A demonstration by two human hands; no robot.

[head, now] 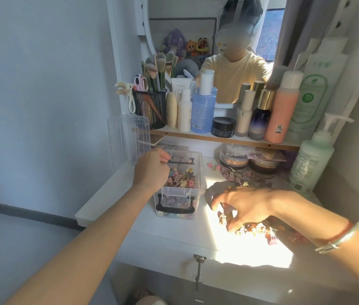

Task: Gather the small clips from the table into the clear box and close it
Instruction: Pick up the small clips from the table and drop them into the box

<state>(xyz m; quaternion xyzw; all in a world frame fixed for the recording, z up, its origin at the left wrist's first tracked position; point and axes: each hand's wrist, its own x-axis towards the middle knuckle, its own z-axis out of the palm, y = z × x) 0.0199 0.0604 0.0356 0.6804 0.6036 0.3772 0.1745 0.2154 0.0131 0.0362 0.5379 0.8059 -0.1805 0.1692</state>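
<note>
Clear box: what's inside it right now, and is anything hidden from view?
A heap of colourful small clips lies in the clear box, showing through its front wall too. The left hand is over the box's left side, covering whatever lies beneath it.

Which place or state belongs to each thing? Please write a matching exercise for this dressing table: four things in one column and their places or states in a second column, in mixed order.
Column 1
1. lid
2. left hand
3. right hand
4. blue bottle

Column 2
A. on the shelf
B. over the open clear box
C. standing on edge, to the left of the box
D. fingers curled on the clips in the sunlit patch

Pairs: 1-C, 2-B, 3-D, 4-A
</note>
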